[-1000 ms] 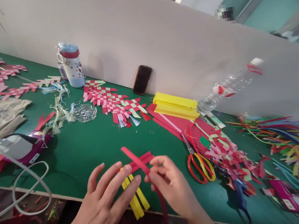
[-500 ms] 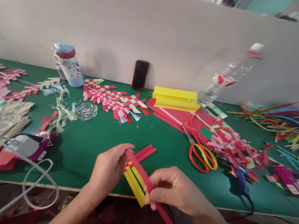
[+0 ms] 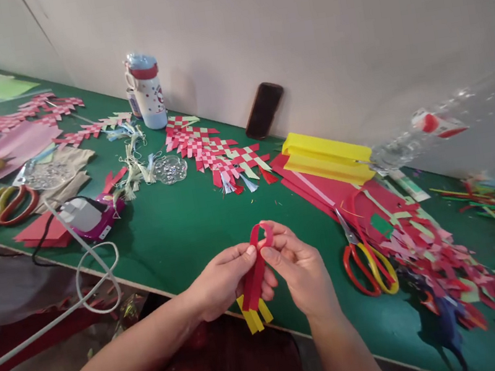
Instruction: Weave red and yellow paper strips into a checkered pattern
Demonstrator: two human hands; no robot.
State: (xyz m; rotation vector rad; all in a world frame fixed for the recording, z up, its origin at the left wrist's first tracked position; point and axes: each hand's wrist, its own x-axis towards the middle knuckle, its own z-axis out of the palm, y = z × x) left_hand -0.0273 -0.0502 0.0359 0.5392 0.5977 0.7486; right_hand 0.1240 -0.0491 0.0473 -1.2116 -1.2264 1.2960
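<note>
Near the table's front edge, my left hand (image 3: 225,280) pinches a woven piece of red paper strips (image 3: 255,279) between thumb and fingers. Yellow paper strips (image 3: 255,317) hang from its lower end. With thumb and fingertips my right hand (image 3: 302,267) grips the upper end of a red strip, which bends over in a loop at the top. My hands nearly touch, and the fingers behind the piece are partly hidden. To the right lie scissors (image 3: 369,268) with red and yellow handles, blades pointing away from me.
Woven red, pink and pale-green pieces (image 3: 211,147) lie behind my hands. A phone (image 3: 264,109) and flask (image 3: 151,94) stand by the wall. Folded yellow paper (image 3: 327,157), a plastic bottle (image 3: 425,123) and paper scraps (image 3: 430,244) are right; a white cable (image 3: 91,295) loops left.
The view has shifted right-to-left across the table. My hands have come together; the woven piece is turned, its red strips now point down, and the right hand has moved up to the strip's looped end.
</note>
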